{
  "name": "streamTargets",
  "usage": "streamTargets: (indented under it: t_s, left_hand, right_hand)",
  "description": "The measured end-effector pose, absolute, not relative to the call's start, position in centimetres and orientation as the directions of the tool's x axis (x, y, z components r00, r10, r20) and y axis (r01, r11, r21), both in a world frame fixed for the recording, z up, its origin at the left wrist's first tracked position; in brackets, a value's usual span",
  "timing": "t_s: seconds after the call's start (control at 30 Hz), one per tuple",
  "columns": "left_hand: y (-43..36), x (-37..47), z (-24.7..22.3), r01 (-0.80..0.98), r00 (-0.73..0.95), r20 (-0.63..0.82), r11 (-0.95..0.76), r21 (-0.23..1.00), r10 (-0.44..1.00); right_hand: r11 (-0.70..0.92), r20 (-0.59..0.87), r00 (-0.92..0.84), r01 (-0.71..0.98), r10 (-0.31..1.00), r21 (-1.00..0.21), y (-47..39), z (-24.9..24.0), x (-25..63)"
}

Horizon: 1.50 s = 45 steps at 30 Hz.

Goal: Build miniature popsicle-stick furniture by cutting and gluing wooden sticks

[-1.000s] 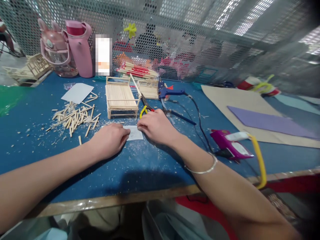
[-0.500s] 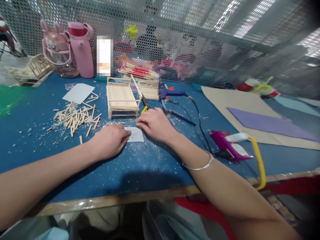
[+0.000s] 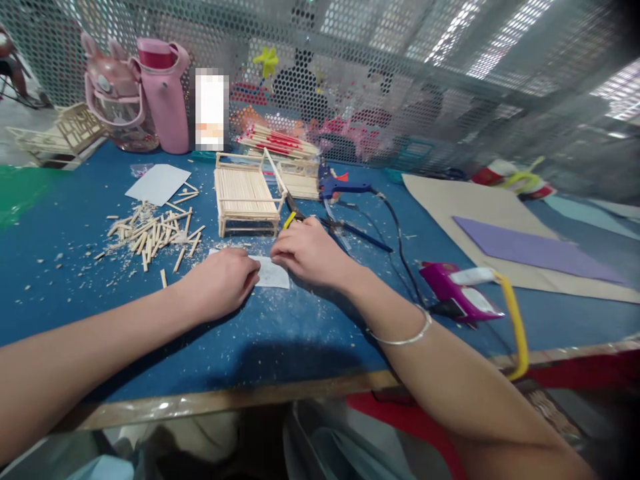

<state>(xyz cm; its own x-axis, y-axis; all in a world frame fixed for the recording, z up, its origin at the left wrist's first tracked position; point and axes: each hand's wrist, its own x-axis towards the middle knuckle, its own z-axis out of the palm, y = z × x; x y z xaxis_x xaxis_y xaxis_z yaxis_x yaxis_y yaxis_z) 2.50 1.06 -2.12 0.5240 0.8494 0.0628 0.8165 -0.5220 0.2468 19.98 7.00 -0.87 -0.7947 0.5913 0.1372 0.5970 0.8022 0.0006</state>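
Observation:
A small white paper piece (image 3: 273, 273) lies on the blue tabletop under my hands. My left hand (image 3: 225, 280) is closed over its left part, thumb and fingers pressed together. At its upper right edge, the fingers of my right hand (image 3: 313, 252) are pinched together on the paper, their tips pointing left. Just beyond stands a miniature bed-like frame of thin wooden sticks (image 3: 245, 193). Pliers with a dark blue handle (image 3: 367, 237) lie behind my right hand, partly hidden by it.
Cut stick pieces (image 3: 155, 237) and crumbs are scattered at left beside a white sheet (image 3: 159, 184). A blue glue gun (image 3: 345, 187) and a purple device with a cord (image 3: 460, 291) are at right, near purple foam (image 3: 530, 250). Pink bottles (image 3: 165, 100) stand against the mesh.
My right fingertips have shifted very slightly left, and a little more of the paper shows between my hands. The camera view has moved slightly; the rest stays put.

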Motion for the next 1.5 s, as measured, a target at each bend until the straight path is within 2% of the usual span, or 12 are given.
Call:
streamTargets:
  t_s: [0.13,0.47,0.53,0.6,0.67,0.8,0.87,0.93,1.17,1.23,1.37,1.5]
  left_hand:
    - [1.0,2.5,-2.1,0.818,0.525,0.063,-0.523,0.238,0.849]
    - [1.2,2.5,-2.2,0.814,0.521,0.091,-0.526,0.246,0.849]
    - [1.1,2.6,-2.3,0.801,0.518,0.105,-0.524,0.288,0.849]
    - [1.1,2.4,-2.2,0.771,0.472,0.154,-0.491,0.406,0.868]
    - [0.9,1.9,-1.9,0.717,0.332,0.249,-0.415,0.560,0.910]
    - [1.6,-0.1,-0.8,0.613,-0.147,0.398,-0.232,0.755,0.906]
    - [2.7,-1.2,-0.1,0.496,-0.306,0.304,-0.121,0.860,0.902]
    - [4.1,-2.0,0.4,0.238,-0.384,0.084,0.011,0.971,0.920]
    - [6.2,-2.2,-0.1,0.186,-0.226,-0.008,0.051,0.981,0.974]
    - [5.6,-2.2,-0.6,0.262,-0.182,0.042,0.007,0.965,0.982]
    - [4.6,-2.2,-1.2,0.558,0.008,0.214,-0.182,0.810,0.977]
    - [4.3,-1.7,-1.4,0.616,0.017,0.210,-0.175,0.768,0.978]
  right_hand:
    - [0.807,0.208,-0.790,0.590,0.577,0.002,7.1,-1.1,19.7]
    - [0.817,0.151,-0.803,0.570,0.576,-0.088,6.8,-0.7,20.1]
    - [0.825,0.146,-0.812,0.554,0.565,-0.110,6.9,-0.7,20.3]
    - [0.793,0.200,-0.768,0.577,0.608,-0.194,6.9,-0.5,20.9]
    - [0.736,0.293,-0.678,0.585,0.674,-0.339,6.9,-0.2,21.5]
    - [0.671,0.374,-0.576,0.479,0.727,-0.566,6.4,0.6,21.0]
    - [0.680,0.369,-0.601,0.442,0.709,-0.585,6.3,1.2,19.9]
    - [0.702,0.356,-0.645,0.417,0.676,-0.577,6.4,1.9,18.5]
    - [0.639,0.412,-0.545,0.332,0.730,-0.694,7.7,1.1,16.1]
    - [0.613,0.405,-0.521,0.325,0.752,-0.720,8.0,0.1,16.3]
    - [0.476,0.358,-0.424,0.213,0.832,-0.853,8.1,-0.8,16.7]
    - [0.422,0.341,-0.403,0.130,0.849,-0.897,7.7,-0.6,16.7]
